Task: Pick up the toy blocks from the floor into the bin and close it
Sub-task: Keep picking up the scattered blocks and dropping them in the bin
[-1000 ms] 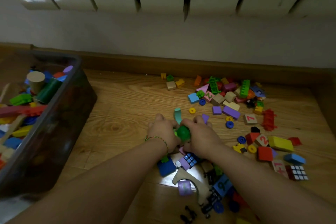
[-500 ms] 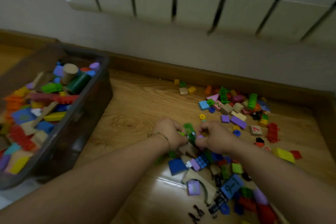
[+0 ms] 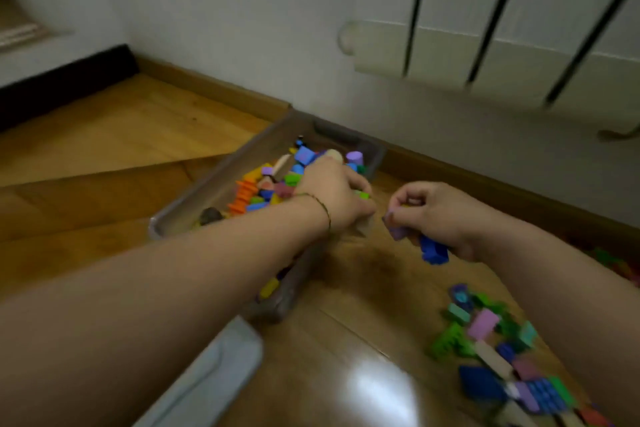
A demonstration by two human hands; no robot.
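The floor (image 3: 104, 135) is glossy wood planking with a bright patch of glare near the bottom. A translucent grey bin (image 3: 221, 173) stands on it, its far end by the skirting board. A pale flat lid (image 3: 207, 378) lies at the bin's near end. To the right, loose toy blocks (image 3: 485, 324) lie in a blurred heap of green, purple, blue and teal.

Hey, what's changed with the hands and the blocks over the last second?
Both hands rose from the floor pile and swung left towards the bin. The left hand, holding a green block, now reaches its rim; the right hand carries a purple block and blue brick. The bin stays open, and many blocks remain on the floor.
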